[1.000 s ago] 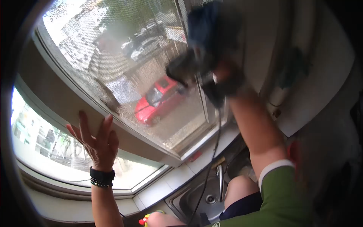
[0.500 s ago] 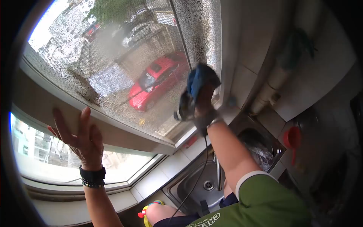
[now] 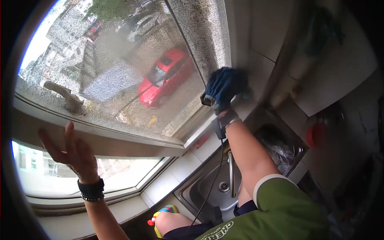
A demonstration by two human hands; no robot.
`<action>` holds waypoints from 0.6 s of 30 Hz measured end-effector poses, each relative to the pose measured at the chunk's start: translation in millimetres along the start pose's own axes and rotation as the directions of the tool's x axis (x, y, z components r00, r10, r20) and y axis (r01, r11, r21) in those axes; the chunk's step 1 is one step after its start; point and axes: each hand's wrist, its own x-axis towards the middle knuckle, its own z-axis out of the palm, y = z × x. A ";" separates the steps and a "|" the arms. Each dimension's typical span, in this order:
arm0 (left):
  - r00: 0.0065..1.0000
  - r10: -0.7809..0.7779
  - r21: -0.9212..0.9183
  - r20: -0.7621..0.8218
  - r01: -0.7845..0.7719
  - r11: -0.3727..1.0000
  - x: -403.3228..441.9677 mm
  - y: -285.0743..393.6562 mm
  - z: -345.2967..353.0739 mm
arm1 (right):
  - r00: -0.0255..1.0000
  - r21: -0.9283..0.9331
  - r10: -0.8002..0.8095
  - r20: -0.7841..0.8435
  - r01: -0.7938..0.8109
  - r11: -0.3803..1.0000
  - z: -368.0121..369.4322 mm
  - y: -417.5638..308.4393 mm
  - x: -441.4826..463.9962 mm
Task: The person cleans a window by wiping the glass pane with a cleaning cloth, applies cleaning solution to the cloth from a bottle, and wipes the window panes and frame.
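My left hand [image 3: 76, 158] is open, its fingers spread, and appears close to the lower window frame [image 3: 108, 140]; whether it touches is unclear. My right hand [image 3: 222, 94], covered in dark blue and grey material that looks like a work glove, is closed beside the right edge of the window. A black corded tool [image 3: 219, 130] shows on both sides of the fist; its working end is hidden. Its thin black cord [image 3: 212, 184] hangs over the sink. Dusty-looking mesh [image 3: 120, 92] covers the window, with a red car visible outside.
Below is a steel sink [image 3: 192, 192] with a faucet [image 3: 231, 176]. A second basin [image 3: 298, 150] holds clear plastic. My legs are at the sink, one foot in a colourful slipper [image 3: 170, 209]. White tiles [image 3: 174, 178] line the sill. A red scoop [image 3: 316, 134] is at right.
My right hand has moved right with the black corded tool and turned, so the blue back of it faces me. My left hand has shifted slightly left and down, still spread.
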 end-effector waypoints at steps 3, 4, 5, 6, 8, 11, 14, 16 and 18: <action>1.000 0.008 0.023 0.026 -0.009 1.000 1.3 -1.5 -4.9 | 0.982 -0.414 0.015 -0.189 -0.093 0.906 18.7 -8.7 -5.5; 1.000 -0.003 0.025 0.027 0.002 1.000 0.9 0.3 -5.0 | 0.963 -0.547 0.026 -0.269 -0.175 0.819 31.3 -7.5 -9.0; 0.999 -0.014 0.024 0.035 0.014 1.000 -1.3 1.8 -6.6 | 0.953 -0.628 0.040 -0.300 -0.229 0.744 44.6 -9.3 -16.0; 0.998 -0.016 0.056 0.063 0.012 0.998 -3.0 2.6 -8.8 | 0.943 -0.698 0.054 -0.330 -0.282 0.658 61.3 -11.0 -22.5; 0.995 -0.021 0.130 0.095 0.008 0.992 -2.1 1.9 -9.1 | 0.935 -0.709 0.154 -0.320 -0.345 0.615 97.7 -12.1 -22.5; 0.997 -0.002 0.151 0.083 -0.010 0.988 -2.8 -3.2 -9.7 | 0.835 -0.349 0.534 -0.136 -0.545 0.763 135.9 -2.5 -6.3; 0.997 -0.002 0.143 0.081 -0.010 0.990 -4.8 -2.2 -6.2 | 0.986 -0.611 0.124 -0.113 -0.168 0.774 106.5 -8.3 -25.9; 0.997 -0.014 0.125 0.073 0.005 0.992 -4.5 -0.4 -6.5 | 0.992 -0.827 0.029 -0.125 -0.120 0.549 25.7 -19.0 -37.0; 0.997 -0.018 0.118 0.075 0.009 0.993 -4.8 -1.7 -5.8 | 0.994 -0.176 -0.096 0.048 0.103 0.979 -2.3 -30.2 -40.0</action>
